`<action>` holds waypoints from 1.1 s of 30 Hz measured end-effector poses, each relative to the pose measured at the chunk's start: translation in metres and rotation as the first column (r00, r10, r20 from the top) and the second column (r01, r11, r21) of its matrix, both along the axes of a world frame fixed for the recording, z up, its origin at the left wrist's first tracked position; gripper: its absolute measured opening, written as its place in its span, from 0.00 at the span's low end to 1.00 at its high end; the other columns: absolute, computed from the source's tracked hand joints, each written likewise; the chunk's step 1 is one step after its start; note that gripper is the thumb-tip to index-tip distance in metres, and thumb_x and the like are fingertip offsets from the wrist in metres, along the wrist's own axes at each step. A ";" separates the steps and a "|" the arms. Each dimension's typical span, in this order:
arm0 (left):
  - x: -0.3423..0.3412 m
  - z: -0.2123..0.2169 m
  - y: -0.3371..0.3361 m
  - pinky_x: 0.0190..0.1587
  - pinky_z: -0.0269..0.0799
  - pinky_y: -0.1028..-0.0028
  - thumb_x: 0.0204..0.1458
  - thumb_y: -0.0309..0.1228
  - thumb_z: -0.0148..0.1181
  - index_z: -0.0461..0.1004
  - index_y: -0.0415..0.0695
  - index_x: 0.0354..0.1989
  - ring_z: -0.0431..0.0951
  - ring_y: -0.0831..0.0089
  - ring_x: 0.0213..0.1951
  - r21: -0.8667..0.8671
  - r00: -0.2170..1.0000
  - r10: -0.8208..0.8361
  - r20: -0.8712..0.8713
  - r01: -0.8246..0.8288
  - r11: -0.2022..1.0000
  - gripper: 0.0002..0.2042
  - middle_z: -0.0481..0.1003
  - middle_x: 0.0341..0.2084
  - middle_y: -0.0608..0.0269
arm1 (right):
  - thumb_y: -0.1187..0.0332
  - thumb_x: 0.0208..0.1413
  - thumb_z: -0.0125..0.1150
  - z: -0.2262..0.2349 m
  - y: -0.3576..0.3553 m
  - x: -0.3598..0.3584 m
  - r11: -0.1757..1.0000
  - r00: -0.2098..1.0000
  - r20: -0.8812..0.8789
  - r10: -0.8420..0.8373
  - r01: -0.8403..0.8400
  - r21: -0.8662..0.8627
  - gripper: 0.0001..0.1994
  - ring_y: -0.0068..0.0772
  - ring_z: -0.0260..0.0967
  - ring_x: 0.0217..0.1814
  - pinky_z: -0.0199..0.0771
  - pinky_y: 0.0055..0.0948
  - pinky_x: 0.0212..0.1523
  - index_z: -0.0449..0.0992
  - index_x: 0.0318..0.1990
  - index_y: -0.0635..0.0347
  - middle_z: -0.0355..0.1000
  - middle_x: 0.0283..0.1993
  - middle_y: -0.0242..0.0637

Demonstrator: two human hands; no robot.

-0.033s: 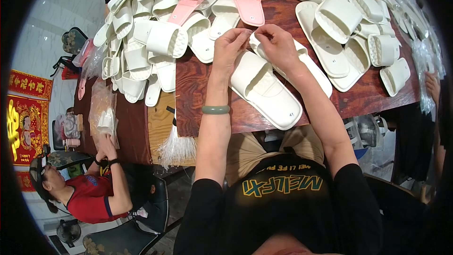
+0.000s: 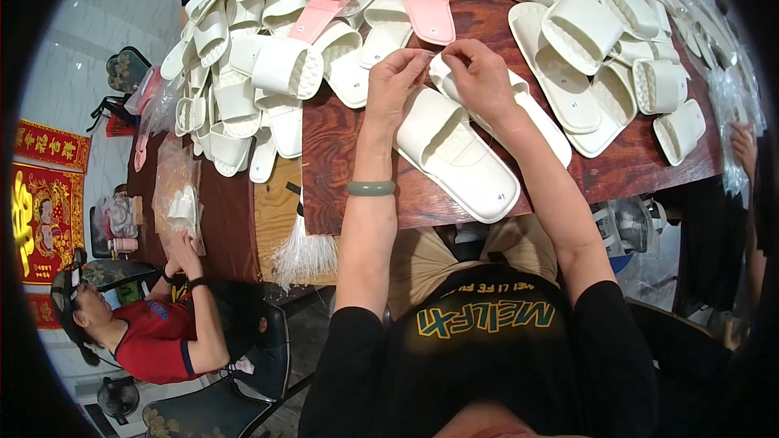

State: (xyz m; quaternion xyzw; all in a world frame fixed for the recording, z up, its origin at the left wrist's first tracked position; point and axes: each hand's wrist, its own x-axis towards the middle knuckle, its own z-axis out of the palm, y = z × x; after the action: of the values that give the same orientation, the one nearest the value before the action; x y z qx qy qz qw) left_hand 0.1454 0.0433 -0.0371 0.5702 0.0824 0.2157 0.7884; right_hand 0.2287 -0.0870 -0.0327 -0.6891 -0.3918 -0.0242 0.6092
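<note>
Head view: the left hand (image 2: 395,73) and right hand (image 2: 480,73) meet over a pair of white slippers (image 2: 454,150) on the dark wooden worktop (image 2: 341,154); both sets of fingers pinch narrowly at the slippers' far end; a pink slipper (image 2: 426,4) lies just beyond.

Clear plastic bags (image 2: 722,89) heaped along the desk's (image 2: 341,154) right edge. Another clear bag (image 2: 177,191) holding something pale at the left end, just above a seated person's hands. Red and gold hanging banner (image 2: 47,219) on the far-left wall, a narrower red strip (image 2: 50,144) above it.
</note>
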 end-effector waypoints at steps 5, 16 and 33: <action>-0.001 0.002 -0.001 0.29 0.64 0.86 0.53 0.26 0.58 0.75 0.35 0.37 0.68 0.83 0.25 0.009 1.000 0.018 -0.012 -0.018 1.000 0.07 0.74 0.26 0.66 | 0.73 0.49 0.57 0.000 0.000 0.002 0.999 0.998 0.033 -0.047 0.047 -0.002 0.05 0.45 0.71 0.34 0.69 0.35 0.36 0.75 0.33 0.65 0.73 0.32 0.46; -0.005 0.007 0.003 0.25 0.63 0.85 0.55 0.28 0.56 0.73 0.36 0.38 0.67 0.84 0.22 -0.034 0.992 0.125 0.001 -0.125 0.992 0.08 0.71 0.22 0.68 | 0.74 0.50 0.56 0.008 0.004 -0.002 0.993 0.997 -0.076 -0.035 0.043 0.114 0.06 0.42 0.70 0.35 0.69 0.33 0.36 0.74 0.36 0.65 0.72 0.34 0.45; -0.007 -0.010 0.025 0.14 0.45 0.88 0.54 0.29 0.56 0.72 0.36 0.40 0.55 0.89 0.13 -0.054 0.979 0.195 -0.065 -0.198 0.979 0.09 0.65 0.18 0.71 | 0.41 0.57 0.42 0.135 -0.136 -0.151 -0.468 0.049 0.512 0.858 -0.339 0.816 0.31 0.29 0.49 0.09 0.70 0.63 0.50 0.57 0.10 0.55 0.47 0.11 0.29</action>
State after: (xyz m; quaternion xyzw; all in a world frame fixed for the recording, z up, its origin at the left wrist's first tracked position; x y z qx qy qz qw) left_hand 0.1389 0.0684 -0.0469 0.5415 0.1681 0.2730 0.7772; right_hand 0.0777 -0.2231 0.1025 0.2718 -0.4731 0.3255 0.7722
